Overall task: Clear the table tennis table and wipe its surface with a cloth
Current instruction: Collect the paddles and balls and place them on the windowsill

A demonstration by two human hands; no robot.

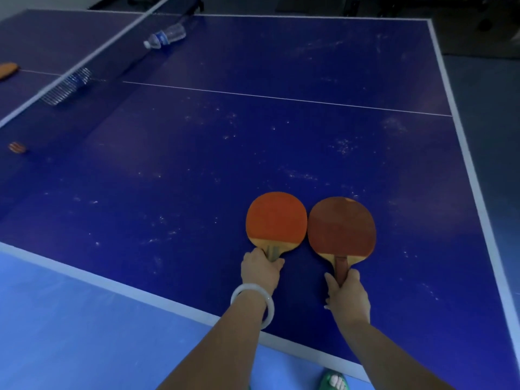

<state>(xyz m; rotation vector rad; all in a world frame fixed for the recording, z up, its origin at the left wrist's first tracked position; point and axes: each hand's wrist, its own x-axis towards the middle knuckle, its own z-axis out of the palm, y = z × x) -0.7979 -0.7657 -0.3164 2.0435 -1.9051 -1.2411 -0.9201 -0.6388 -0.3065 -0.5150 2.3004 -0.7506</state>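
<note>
Left hand [261, 267] grips the handle of the orange paddle [276, 219]; right hand [347, 295] grips the handle of the darker red paddle [341, 228]. Both blades lie flat, side by side, on the blue table tennis table [197, 153], lower centre. White scuffs mark the surface. A water bottle [165, 37] lies beside the net [84, 66], upper left; another paddle [8, 70] sits beyond it.

The tabletop [253, 136] is coloured dark blue with white lines. Both paddles [276, 218] are covered in orange-red rubber; the right one [342, 226] seems darker.
</note>
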